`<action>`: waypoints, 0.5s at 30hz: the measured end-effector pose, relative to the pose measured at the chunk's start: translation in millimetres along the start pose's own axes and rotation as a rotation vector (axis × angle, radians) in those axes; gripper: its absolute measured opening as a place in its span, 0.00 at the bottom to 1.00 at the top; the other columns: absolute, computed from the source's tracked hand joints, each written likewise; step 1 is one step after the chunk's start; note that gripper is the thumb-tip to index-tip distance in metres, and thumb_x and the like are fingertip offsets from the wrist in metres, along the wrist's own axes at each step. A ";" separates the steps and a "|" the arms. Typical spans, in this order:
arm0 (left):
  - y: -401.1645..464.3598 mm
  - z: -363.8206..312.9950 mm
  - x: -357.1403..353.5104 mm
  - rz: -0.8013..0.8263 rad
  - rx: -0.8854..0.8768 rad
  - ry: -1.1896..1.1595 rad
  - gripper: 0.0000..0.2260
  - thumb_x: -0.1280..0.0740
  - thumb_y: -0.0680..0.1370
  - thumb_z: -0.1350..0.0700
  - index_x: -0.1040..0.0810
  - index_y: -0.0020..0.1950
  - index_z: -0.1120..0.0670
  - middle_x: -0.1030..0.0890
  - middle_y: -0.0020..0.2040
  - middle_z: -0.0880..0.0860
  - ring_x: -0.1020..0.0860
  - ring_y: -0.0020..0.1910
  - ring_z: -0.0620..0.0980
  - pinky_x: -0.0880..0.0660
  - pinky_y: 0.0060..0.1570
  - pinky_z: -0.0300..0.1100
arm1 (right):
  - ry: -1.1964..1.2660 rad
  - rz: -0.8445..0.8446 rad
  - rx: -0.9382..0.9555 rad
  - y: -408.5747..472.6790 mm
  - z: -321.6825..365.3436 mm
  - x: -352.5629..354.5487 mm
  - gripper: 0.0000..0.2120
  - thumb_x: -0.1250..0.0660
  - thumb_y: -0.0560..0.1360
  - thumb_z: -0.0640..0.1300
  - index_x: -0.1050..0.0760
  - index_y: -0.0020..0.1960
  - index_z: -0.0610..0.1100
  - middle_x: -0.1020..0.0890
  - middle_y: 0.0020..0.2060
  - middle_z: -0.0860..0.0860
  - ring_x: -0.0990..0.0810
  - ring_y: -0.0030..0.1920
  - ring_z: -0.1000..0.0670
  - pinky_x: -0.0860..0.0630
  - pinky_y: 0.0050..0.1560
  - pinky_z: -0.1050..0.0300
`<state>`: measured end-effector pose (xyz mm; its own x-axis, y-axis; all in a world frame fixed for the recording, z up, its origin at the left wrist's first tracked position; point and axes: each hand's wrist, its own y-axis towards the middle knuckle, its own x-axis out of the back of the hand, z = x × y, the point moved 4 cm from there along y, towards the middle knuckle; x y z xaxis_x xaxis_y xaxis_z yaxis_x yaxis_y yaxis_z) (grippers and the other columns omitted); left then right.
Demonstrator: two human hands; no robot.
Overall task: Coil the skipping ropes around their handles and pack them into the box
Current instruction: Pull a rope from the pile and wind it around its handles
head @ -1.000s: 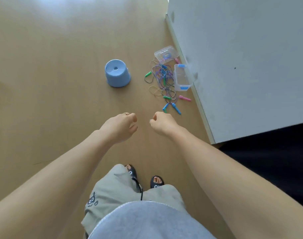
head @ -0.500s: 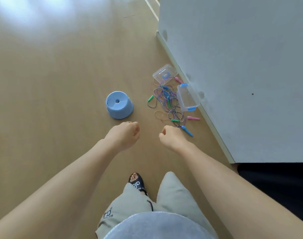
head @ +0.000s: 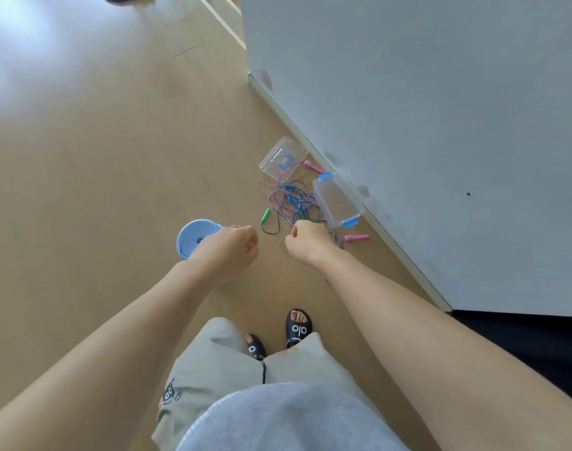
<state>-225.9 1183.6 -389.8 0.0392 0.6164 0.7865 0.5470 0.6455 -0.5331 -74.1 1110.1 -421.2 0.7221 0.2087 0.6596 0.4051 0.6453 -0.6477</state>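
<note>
Head view, looking down at a tan wooden floor; person standing, both bare arms stretched forward.

Left side: a pale blue upturned plastic stool sits on the floor, partly hidden behind the left hand. That hand is raised above the floor, fingers curled into a loose fist, nothing visible in it; a ring shows at the top of the hand.

Centre: the right hand is just beside the left, a small gap between them. Fingers curled in; it overlaps the near edge of the rope pile in the frame. Cannot tell whether it has hold of a cord or is only in front of it.

Beyond the hands: tangle of skipping ropes loose on the floor, purple and dark cords uncoiled, with a green handle at the left edge of the pile, blue handles in the middle, and pink handles at the far and near right.

A clear lid with a blue handle lies at the far edge of the tangle. Clear plastic box with blue clips sits just right of the ropes, against the base of a white cabinet.

Bottom: grey top, khaki shorts, black slide sandals.
</note>
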 end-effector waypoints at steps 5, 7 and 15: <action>63.0 13.9 36.3 0.031 -0.134 0.115 0.06 0.42 0.79 0.52 0.26 0.50 0.50 0.24 0.47 0.48 0.24 0.45 0.54 0.26 0.43 0.45 | 0.024 -0.003 -0.057 43.0 31.5 23.2 0.15 0.43 0.80 0.47 0.28 0.63 0.42 0.23 0.59 0.43 0.23 0.57 0.41 0.27 0.52 0.50; 95.9 21.0 49.8 0.064 -0.185 0.136 0.07 0.42 0.79 0.51 0.25 0.53 0.49 0.22 0.50 0.49 0.23 0.47 0.54 0.23 0.47 0.48 | 0.056 -0.026 -0.098 62.1 40.6 29.7 0.14 0.44 0.80 0.47 0.28 0.61 0.43 0.22 0.57 0.44 0.23 0.54 0.42 0.27 0.49 0.51; 193.3 22.8 88.9 0.221 -0.376 0.255 0.08 0.42 0.79 0.51 0.25 0.53 0.48 0.22 0.52 0.49 0.23 0.48 0.54 0.23 0.48 0.48 | 0.249 -0.166 -0.291 112.3 54.9 50.3 0.08 0.41 0.79 0.47 0.28 0.54 0.44 0.22 0.47 0.48 0.22 0.49 0.44 0.23 0.49 0.50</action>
<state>-135.7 1373.4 -430.1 0.3652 0.5601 0.7436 0.7643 0.2757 -0.5830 -23.1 1233.4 -439.9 0.7325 -0.0875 0.6751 0.6434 0.4130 -0.6446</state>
